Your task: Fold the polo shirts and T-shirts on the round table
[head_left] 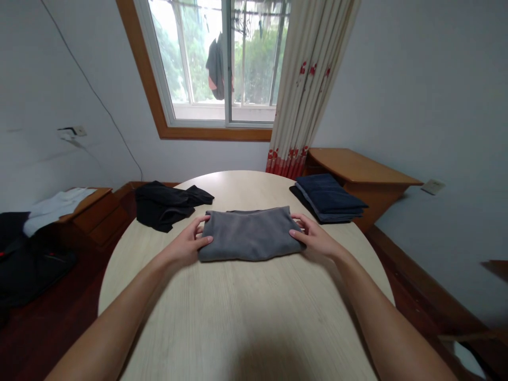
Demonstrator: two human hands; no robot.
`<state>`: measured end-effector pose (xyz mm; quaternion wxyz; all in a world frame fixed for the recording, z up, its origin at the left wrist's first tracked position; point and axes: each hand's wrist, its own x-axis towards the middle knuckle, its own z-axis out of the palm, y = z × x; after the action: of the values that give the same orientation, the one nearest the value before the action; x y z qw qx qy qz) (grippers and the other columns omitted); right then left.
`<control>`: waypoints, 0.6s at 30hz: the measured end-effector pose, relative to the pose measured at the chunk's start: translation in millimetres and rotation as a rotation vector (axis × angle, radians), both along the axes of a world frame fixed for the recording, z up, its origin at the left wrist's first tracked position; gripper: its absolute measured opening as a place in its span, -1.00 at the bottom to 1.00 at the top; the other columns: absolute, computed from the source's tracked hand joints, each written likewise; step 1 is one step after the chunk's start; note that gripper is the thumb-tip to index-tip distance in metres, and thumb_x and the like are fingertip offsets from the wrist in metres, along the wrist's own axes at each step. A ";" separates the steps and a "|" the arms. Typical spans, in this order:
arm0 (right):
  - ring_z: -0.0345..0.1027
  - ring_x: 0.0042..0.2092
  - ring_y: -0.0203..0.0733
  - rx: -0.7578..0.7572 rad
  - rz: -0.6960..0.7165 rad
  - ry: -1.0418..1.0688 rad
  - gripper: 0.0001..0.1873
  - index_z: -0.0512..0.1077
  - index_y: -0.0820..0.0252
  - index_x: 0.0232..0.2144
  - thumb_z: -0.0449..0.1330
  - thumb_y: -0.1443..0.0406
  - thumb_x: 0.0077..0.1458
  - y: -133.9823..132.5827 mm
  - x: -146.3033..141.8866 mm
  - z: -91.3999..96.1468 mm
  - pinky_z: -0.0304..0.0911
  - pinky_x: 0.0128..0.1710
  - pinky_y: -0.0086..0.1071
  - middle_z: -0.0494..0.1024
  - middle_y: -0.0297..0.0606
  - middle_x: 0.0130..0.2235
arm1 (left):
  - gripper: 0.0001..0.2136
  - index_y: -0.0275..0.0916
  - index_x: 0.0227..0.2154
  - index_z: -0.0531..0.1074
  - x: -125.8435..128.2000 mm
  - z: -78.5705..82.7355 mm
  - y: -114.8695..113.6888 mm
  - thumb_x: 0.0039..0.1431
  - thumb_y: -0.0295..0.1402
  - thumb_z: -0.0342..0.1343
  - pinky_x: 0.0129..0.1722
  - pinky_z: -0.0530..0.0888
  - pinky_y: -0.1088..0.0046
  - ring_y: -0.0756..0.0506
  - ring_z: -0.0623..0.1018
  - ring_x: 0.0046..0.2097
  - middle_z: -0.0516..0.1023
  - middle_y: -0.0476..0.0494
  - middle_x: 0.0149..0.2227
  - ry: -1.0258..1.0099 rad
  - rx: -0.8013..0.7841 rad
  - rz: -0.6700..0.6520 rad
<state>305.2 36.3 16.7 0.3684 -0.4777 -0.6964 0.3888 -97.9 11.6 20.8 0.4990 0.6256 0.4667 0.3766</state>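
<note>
- At 12 o'clock, straight ahead of both forearms, apparently resting on the pale round table [246, 323]: a folded grey garment [254, 235]
- Long side stretched from 9 to 3 o'clock, filling the gap between the hands
- Gripped at the 9 o'clock end by the left hand [194, 238], and at the 3 o'clock end by the right hand [313, 235], thumbs on top, some fingers hidden
- Neither hand nearer; both touching, well apart from each other
- Past the left, toward 11 o'clock, a crumpled black garment [164, 203]; past the right, toward 1 o'clock, a stack of folded dark clothes [329, 196]
</note>
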 end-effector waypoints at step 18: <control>0.40 -0.25 -0.15 0.051 -0.231 -0.297 -0.36 0.31 0.25 0.21 0.26 0.12 0.13 -2.0 -9.4 -8.1 0.31 -0.21 -0.31 0.50 -0.22 -0.26 | 0.01 -0.19 0.43 -0.16 -6.9 15.7 -20.1 0.05 -0.07 0.31 -0.53 0.43 0.43 -0.06 0.49 -0.50 0.52 -0.05 -0.37 0.227 -0.169 0.001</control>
<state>295.8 34.3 8.6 0.3157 -0.5971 -0.6933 0.2514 -104.8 -8.5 36.4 0.4938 0.6196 0.5506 0.2628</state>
